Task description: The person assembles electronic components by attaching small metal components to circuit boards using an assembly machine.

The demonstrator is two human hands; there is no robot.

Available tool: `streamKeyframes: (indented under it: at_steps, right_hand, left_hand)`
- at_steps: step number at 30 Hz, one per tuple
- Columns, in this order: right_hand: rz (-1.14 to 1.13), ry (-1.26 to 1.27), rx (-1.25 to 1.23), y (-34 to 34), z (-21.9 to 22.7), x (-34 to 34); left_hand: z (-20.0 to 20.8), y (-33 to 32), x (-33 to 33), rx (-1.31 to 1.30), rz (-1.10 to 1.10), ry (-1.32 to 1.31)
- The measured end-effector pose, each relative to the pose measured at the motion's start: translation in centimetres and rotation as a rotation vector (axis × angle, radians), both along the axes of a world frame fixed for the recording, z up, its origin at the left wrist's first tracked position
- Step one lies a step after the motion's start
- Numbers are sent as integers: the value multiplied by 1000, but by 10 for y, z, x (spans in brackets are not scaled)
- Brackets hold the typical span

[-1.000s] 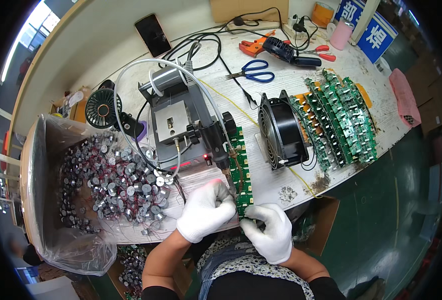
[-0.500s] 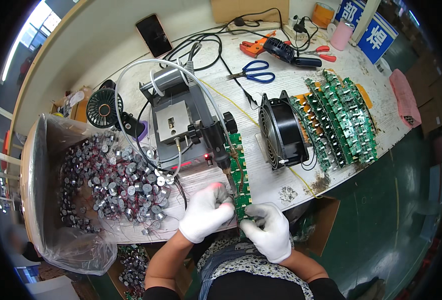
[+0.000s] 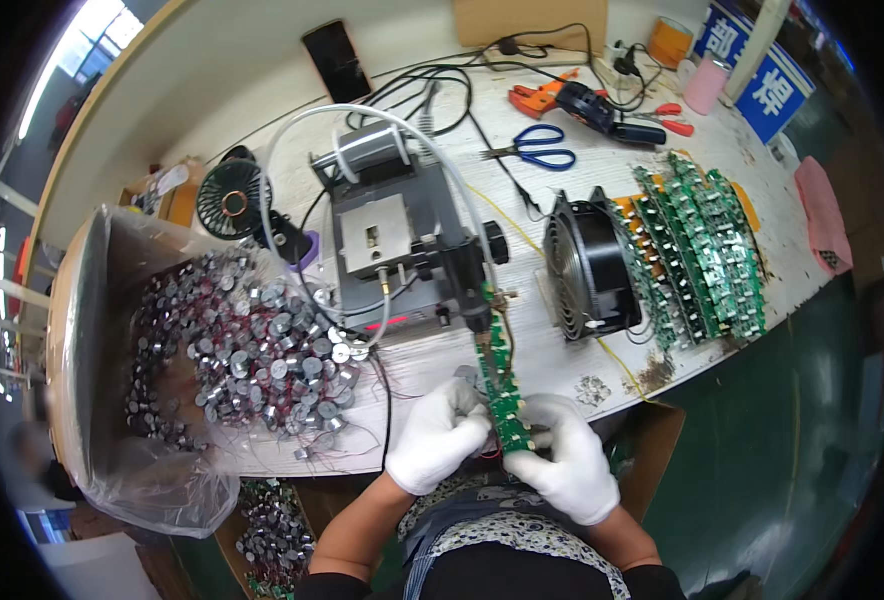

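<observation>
A long green circuit board strip (image 3: 508,405) runs from beneath the soldering iron (image 3: 474,305) toward me. My right hand (image 3: 568,468), in a white glove, pinches its near end at the right edge. Close by on the board's left side is my left hand (image 3: 436,436), also gloved, with fingers pressed together. What those fingers hold is too small and hidden to name; a thin red wire shows beside them. The iron's tip points down at the board. Behind it stands the grey soldering machine (image 3: 377,240) with its feeding tube.
Small round metal parts with red wires (image 3: 277,365) fill the left side beside a plastic-lined box (image 3: 87,400). A black fan (image 3: 592,265) stands right of the board, then rows of green boards (image 3: 702,250). Scissors (image 3: 542,147), pliers (image 3: 542,97) and a phone (image 3: 337,62) lie farther back.
The view has shifted, so the bench sits farther right. The board's near end has turned slightly rightward, and my right hand has come onto it. My left hand stays at the board's left side.
</observation>
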State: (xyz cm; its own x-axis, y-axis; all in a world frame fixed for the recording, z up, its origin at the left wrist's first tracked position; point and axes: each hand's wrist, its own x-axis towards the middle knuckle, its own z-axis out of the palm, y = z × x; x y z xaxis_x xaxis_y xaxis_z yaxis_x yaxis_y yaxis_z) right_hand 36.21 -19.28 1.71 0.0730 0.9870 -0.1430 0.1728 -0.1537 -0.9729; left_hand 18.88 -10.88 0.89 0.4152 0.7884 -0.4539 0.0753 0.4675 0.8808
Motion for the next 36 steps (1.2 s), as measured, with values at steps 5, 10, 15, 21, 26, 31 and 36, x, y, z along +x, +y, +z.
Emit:
streamKeyframes:
  at_steps: [5,10,15,21,26,31,36]
  right_hand:
    - [-196,447,-252,3,11,-4]
    - [-267,324,-155,4,-5,-11]
    - [-275,99,-91,-1,-10,-13]
    - [-181,-81,22,3,-3,-13]
    - [-165,-82,18,4,0,-14]
    - [-158,-83,-4,6,3,-16]
    - [-141,-90,0,7,4,-17]
  left_hand:
    - [8,1,-2,-36,-218,-13]
    - [17,-1,-14,-93,-179,87]
    - [26,9,-57,938,124,525]
    - [20,19,-81,1137,-115,921]
    - [22,23,-76,1255,-240,1051]
    - [11,25,-78,1259,-193,1069]
    - [16,25,-80,1247,-243,1131]
